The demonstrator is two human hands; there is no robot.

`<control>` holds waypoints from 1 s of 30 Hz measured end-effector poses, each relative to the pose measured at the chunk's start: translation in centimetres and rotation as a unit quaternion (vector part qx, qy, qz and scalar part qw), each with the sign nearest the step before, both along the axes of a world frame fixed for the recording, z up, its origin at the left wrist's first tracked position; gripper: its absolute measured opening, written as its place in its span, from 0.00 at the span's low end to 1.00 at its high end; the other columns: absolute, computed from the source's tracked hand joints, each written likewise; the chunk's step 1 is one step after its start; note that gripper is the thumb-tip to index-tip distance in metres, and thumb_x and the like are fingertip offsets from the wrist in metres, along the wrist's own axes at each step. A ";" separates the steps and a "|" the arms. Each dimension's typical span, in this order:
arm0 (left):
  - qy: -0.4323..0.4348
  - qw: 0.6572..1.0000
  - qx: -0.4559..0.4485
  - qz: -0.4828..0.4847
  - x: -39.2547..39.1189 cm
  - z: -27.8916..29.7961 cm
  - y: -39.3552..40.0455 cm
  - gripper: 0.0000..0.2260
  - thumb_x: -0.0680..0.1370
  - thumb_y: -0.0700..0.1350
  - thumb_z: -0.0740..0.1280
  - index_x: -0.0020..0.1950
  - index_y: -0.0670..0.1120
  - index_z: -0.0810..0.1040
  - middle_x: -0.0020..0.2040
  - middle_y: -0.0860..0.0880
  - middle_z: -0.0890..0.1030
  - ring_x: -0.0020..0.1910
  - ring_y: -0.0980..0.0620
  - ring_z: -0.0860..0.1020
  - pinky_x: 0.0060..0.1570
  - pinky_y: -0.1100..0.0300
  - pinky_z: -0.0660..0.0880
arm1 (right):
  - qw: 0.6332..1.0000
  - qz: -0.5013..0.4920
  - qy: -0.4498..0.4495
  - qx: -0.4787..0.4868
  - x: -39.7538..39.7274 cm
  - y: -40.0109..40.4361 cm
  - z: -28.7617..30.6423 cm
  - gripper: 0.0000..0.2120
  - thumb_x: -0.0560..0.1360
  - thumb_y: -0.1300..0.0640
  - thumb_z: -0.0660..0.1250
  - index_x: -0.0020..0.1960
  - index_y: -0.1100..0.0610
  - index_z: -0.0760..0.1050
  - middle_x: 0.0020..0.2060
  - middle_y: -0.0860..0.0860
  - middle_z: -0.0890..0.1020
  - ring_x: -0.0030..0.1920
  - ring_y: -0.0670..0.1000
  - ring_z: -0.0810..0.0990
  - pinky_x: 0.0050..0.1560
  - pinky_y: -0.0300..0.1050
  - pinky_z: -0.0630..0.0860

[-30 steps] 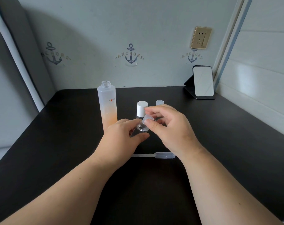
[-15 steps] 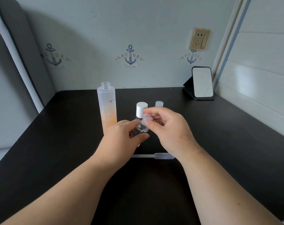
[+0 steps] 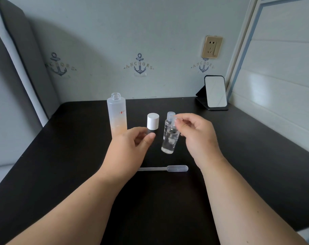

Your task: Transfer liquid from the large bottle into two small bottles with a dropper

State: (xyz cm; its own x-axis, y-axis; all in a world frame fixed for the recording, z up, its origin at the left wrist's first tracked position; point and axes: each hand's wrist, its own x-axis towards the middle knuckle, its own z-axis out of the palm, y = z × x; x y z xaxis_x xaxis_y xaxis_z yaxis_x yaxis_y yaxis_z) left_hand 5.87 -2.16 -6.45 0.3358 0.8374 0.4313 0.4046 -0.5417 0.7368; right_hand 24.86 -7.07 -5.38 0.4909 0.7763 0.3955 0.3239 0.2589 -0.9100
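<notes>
Right hand: the right hand (image 3: 198, 134) is raised just right of the near small clear plastic bottle (image 3: 169, 141), its fingertips pinching a small translucent cap (image 3: 174, 119) above the bottle's neck.
Left hand: the left hand (image 3: 130, 147) hangs apart from that bottle on its left, fingers loosely curled and holding nothing.
Change: half a second ago the left hand gripped this bottle while the right twisted its cap; now the bottle stands free on the tabletop (image 3: 62, 156) and the cap is off.
Meaning: the bottle looks ready to take liquid, so picking up the dropper is probably next.
Dropper: the clear plastic dropper (image 3: 165, 168) lies flat, nearer than both hands, untouched.
Other bottles: a second small clear bottle (image 3: 168, 121), capped, stands just behind the first; the tall frosted bottle with orange liquid (image 3: 117, 114) stands open, far left.
White cap: a white cylindrical cap (image 3: 153, 121) stands between them.
Surface: the tabletop is black and matt.
Room: pale wall with anchor prints (image 3: 139, 65), a gold socket (image 3: 212, 47), and a small standing mirror (image 3: 215, 91) far right.
</notes>
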 end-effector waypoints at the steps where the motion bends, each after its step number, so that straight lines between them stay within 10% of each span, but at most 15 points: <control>1: -0.001 1.000 -0.005 0.010 -0.1 -0.1 0.1 0.10 0.80 0.55 0.68 0.59 0.55 0.81 0.41 0.66 0.78 0.47 0.77 0.75 0.42 0.81 0.70 | 1.000 -0.026 0.005 0.006 0.4 0.1 0.0 0.05 0.75 0.50 0.69 0.46 0.43 0.83 0.43 0.40 0.86 0.44 0.39 0.82 0.43 0.33 0.76; 7: -0.002 0.999 -0.028 0.040 -0.1 -0.4 0.8 0.06 0.81 0.52 0.68 0.55 0.54 0.82 0.42 0.62 0.82 0.43 0.64 0.81 0.47 0.65 0.79 | 0.987 -0.150 -0.040 -0.032 2.6 1.0 -0.9 0.07 0.79 0.53 0.69 0.54 0.48 0.84 0.48 0.43 0.84 0.49 0.41 0.81 0.44 0.31 0.70; 18: 0.021 0.997 -0.041 0.061 0.2 -0.7 1.2 0.06 0.80 0.49 0.69 0.57 0.53 0.82 0.42 0.63 0.80 0.43 0.62 0.80 0.42 0.72 0.73 | 0.979 -0.135 -0.138 -0.064 2.7 2.5 -1.2 0.15 0.83 0.53 0.65 0.69 0.51 0.78 0.53 0.42 0.77 0.53 0.42 0.75 0.45 0.19 0.65; 25: 0.026 0.997 -0.032 0.068 0.0 -0.6 0.8 0.08 0.81 0.49 0.69 0.59 0.52 0.82 0.43 0.63 0.80 0.43 0.62 0.80 0.41 0.73 0.71 | 0.987 -0.138 -0.054 -0.057 2.5 1.7 -1.3 0.21 0.79 0.56 0.69 0.72 0.50 0.74 0.56 0.43 0.80 0.56 0.43 0.79 0.54 0.33 0.72; 30: 0.014 0.995 -0.033 0.089 -0.6 -0.1 0.2 0.08 0.81 0.48 0.69 0.59 0.51 0.82 0.45 0.59 0.81 0.46 0.59 0.81 0.46 0.68 0.74 | 0.981 -0.183 -0.042 -0.039 1.6 0.6 0.0 0.18 0.76 0.60 0.72 0.65 0.49 0.78 0.57 0.45 0.78 0.52 0.39 0.78 0.43 0.24 0.68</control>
State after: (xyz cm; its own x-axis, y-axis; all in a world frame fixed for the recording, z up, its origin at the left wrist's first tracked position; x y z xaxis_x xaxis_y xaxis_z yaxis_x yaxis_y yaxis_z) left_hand 5.28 -1.99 -6.56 0.1897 0.9109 0.3664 0.5104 -0.4103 0.7558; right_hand 26.43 -6.48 -5.36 0.7108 0.5831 0.3935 0.4575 0.0417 -0.8882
